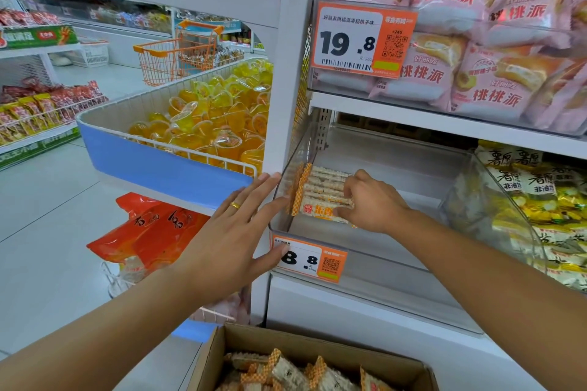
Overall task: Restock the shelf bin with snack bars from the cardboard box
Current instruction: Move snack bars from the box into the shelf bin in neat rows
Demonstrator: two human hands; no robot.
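A clear plastic shelf bin [374,251] sits on the middle shelf with an orange price tag on its front. In its left corner stands a row of snack bars [320,190] in white wrappers with orange checkered ends. My right hand [370,200] is inside the bin, fingers curled on the right ends of those bars. My left hand [236,228] is flat with fingers spread against the bin's outer left corner, thumb by the tag. The cardboard box [305,349] is open at the bottom, with more bars [295,373] loose inside.
Pink cake packs [476,41] fill the shelf above. A neighbouring bin holds yellow snack packs [540,209]. On the left, a blue-fronted wire bin of yellow jelly cups [216,124] stands over red bags [152,232]. An orange shopping cart [178,54] stands in the aisle.
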